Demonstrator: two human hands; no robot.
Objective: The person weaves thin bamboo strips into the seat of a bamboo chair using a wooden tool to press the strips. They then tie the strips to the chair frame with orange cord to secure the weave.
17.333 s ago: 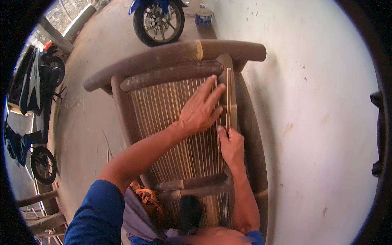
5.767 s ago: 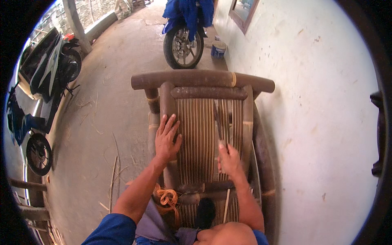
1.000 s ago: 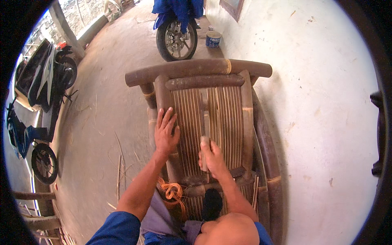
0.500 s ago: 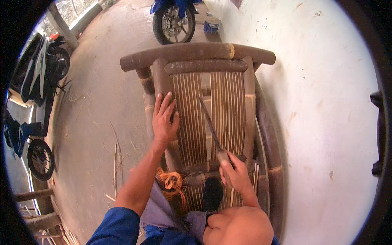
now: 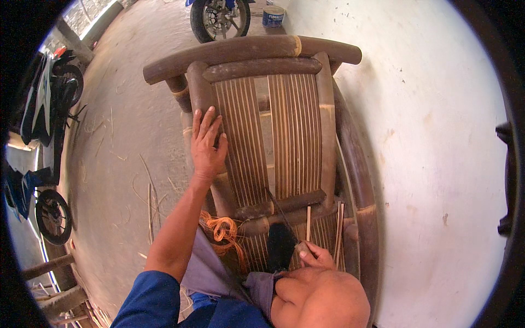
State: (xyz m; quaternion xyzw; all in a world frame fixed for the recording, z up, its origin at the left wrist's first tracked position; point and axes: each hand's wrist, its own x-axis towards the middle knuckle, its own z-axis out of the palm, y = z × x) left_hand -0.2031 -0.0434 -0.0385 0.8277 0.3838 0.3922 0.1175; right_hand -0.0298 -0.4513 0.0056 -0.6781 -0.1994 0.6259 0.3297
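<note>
Head view shows one bamboo chair (image 5: 257, 54) lying near a white wall (image 5: 432, 142) on the right. Its back has two groups of thin slats (image 5: 298, 136) with a gap between them. One left hand (image 5: 208, 145) lies flat on the left side of the chair back, fingers straight and a little spread, holding nothing. The left arm reaches far out, almost straight. One right hand (image 5: 314, 256) is near the body, low on the chair, fingers curled around one dark knife (image 5: 281, 213). The blade points up and left toward the slats. One orange cord bundle (image 5: 224, 232) sits near the chair's left side. Three motorbikes stand around: one motorbike (image 5: 219, 16) at the far end and two on the left. One blue can (image 5: 273, 15) stands far off.
</note>
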